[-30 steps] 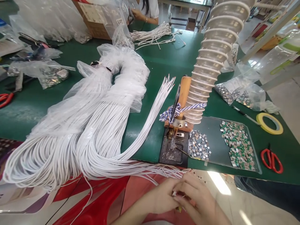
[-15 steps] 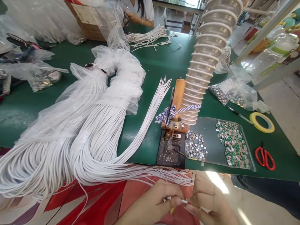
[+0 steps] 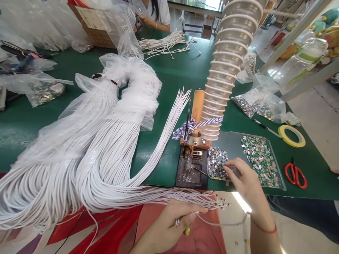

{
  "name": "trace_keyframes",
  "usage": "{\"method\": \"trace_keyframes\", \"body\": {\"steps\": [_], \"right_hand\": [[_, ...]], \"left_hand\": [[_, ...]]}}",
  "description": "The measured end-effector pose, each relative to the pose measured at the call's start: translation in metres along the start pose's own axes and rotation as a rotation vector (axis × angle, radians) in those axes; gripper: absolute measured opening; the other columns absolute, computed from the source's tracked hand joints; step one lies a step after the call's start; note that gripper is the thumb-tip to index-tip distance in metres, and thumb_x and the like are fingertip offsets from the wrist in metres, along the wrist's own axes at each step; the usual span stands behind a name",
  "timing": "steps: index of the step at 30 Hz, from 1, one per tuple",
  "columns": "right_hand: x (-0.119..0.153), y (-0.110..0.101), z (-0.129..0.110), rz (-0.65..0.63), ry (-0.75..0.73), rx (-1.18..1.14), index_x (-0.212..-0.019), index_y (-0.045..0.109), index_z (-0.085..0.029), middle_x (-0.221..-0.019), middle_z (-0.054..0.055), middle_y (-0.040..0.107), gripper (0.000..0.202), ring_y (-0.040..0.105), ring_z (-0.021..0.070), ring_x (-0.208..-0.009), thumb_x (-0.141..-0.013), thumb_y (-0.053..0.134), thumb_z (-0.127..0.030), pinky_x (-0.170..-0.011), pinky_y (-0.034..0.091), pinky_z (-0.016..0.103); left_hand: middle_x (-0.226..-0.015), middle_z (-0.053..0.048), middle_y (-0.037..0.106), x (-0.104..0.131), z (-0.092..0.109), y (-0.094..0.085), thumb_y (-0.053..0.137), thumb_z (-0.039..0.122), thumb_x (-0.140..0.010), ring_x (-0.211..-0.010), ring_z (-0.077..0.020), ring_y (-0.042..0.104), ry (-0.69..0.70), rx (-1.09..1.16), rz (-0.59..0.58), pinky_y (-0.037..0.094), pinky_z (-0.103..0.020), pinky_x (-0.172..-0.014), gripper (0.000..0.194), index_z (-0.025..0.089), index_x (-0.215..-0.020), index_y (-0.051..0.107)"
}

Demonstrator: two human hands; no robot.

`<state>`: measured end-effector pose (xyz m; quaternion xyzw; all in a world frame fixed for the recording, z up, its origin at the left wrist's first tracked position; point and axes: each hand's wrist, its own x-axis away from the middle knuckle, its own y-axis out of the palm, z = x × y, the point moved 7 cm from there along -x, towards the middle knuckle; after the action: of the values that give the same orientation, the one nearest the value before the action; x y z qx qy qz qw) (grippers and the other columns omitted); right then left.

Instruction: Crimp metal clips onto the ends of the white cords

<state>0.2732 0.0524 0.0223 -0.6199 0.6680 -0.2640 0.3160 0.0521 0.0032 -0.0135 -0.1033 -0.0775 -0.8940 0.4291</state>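
My left hand (image 3: 172, 224) is closed around a white cable (image 3: 209, 223), whose loose length runs out to the right below the table edge. A small yellow bit (image 3: 187, 231) shows under its fingers; I cannot tell what it is. Over the pile of small metal connector shells (image 3: 215, 160) my right hand (image 3: 245, 178) reaches with thumb and forefinger pinched together at the pile's right side. What those fingertips hold, if anything, is too small to make out. Just left of the pile stands a black soldering stand (image 3: 182, 173) with a wooden-handled iron (image 3: 197, 106) tied upright.
A ribbed clear hose (image 3: 227, 67) hangs behind the iron. Bundles of white cables (image 3: 113, 151) cover the left side. Right of the shells lie green-and-metal connectors (image 3: 261, 158) on a tray, yellow tape (image 3: 291, 135) and red scissors (image 3: 296, 175). Another person (image 3: 153, 17) sits across the table.
My right hand has left the cable end beside my left hand and moved up and forward to the metal shells. My left hand still holds the cable. The view has shifted slightly.
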Motion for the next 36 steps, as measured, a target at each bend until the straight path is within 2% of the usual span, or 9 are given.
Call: {"method": "trace_keyframes", "body": {"steps": [3,7,13,16,20,23,25,29,36], "right_hand": [[-0.023,0.009,0.021,-0.059,0.005,0.145,-0.088,0.060,-0.021,-0.083,0.007,0.063,0.011,0.060,0.0268,-0.082,-0.093,0.053,-0.029,-0.074,0.045,0.038],[-0.029,0.017,0.031,-0.062,-0.017,0.178,-0.080,0.056,-0.022,-0.080,0.008,0.062,0.016,0.060,0.0273,-0.080,-0.093,0.050,-0.029,-0.072,0.046,0.039],[-0.017,0.002,0.019,0.056,0.025,0.141,-0.083,0.060,-0.022,-0.077,0.005,0.065,0.018,0.058,0.0223,-0.069,-0.094,0.053,-0.036,-0.063,0.045,0.033],[0.000,0.000,0.002,0.094,0.074,-0.078,-0.086,0.066,-0.023,-0.079,0.004,0.066,0.014,0.057,0.0185,-0.064,-0.091,0.062,-0.035,-0.058,0.045,0.029],[0.025,0.027,-0.032,-0.009,0.109,-0.532,-0.078,0.069,-0.021,-0.072,0.004,0.067,0.019,0.061,0.0181,-0.064,-0.087,0.069,-0.037,-0.054,0.049,0.025],[0.038,0.061,-0.051,-0.177,0.197,-0.647,-0.079,0.071,-0.020,-0.071,0.003,0.066,0.022,0.061,0.0164,-0.062,-0.088,0.068,-0.039,-0.054,0.049,0.024],[0.042,0.076,-0.058,-0.215,0.237,-0.713,-0.082,0.072,-0.019,-0.074,0.004,0.066,0.024,0.062,0.0167,-0.066,-0.090,0.065,-0.040,-0.058,0.051,0.024],[0.044,0.088,-0.060,-0.167,0.239,-0.804,-0.084,0.072,-0.019,-0.077,0.005,0.067,0.024,0.063,0.0173,-0.069,-0.090,0.066,-0.042,-0.062,0.053,0.025],[0.049,0.093,-0.054,-0.165,0.215,-0.721,-0.089,0.071,-0.020,-0.079,0.004,0.066,0.019,0.063,0.0175,-0.074,-0.096,0.059,-0.035,-0.063,0.052,0.025]], "left_hand": [[-0.059,0.001,0.060,0.003,-0.011,0.001,0.046,0.061,-0.095,-0.053,-0.0130,0.055,-0.053,0.050,0.006,0.046,-0.022,-0.060,0.052,0.020,-0.112,0.072],[-0.065,-0.001,0.068,0.002,-0.016,0.002,0.056,0.053,-0.093,-0.054,-0.0127,0.062,-0.083,0.086,0.024,0.047,-0.023,-0.061,0.039,0.018,-0.096,0.073],[-0.080,-0.009,0.080,-0.009,0.000,-0.011,0.071,0.038,-0.086,-0.073,-0.0207,0.073,0.060,0.040,0.164,0.052,-0.025,-0.065,0.022,0.018,-0.080,0.081],[-0.083,-0.008,0.080,-0.010,0.007,-0.020,0.071,0.034,-0.087,-0.079,-0.0205,0.073,0.154,0.020,0.241,0.053,-0.027,-0.075,0.021,0.018,-0.076,0.080],[-0.082,-0.007,0.076,-0.006,0.011,-0.028,0.064,0.029,-0.092,-0.079,-0.0191,0.070,0.199,-0.024,0.305,0.051,-0.026,-0.074,0.022,0.018,-0.077,0.075],[-0.084,-0.005,0.073,-0.003,0.010,-0.032,0.059,0.024,-0.094,-0.076,-0.0169,0.067,0.196,-0.082,0.333,0.049,-0.024,-0.070,0.020,0.018,-0.079,0.071],[-0.084,-0.004,0.071,-0.001,0.009,-0.034,0.058,0.021,-0.093,-0.072,-0.0152,0.065,0.187,-0.128,0.356,0.046,-0.023,-0.064,0.019,0.018,-0.076,0.067],[-0.080,-0.004,0.069,-0.003,0.006,-0.037,0.056,0.018,-0.090,-0.062,-0.0127,0.059,0.145,-0.169,0.388,0.040,-0.021,-0.054,0.022,0.017,-0.068,0.059],[-0.077,-0.004,0.070,-0.008,0.011,-0.041,0.054,0.015,-0.088,-0.062,-0.0135,0.062,0.144,-0.209,0.431,0.039,-0.020,-0.050,0.022,0.018,-0.066,0.058]]}}
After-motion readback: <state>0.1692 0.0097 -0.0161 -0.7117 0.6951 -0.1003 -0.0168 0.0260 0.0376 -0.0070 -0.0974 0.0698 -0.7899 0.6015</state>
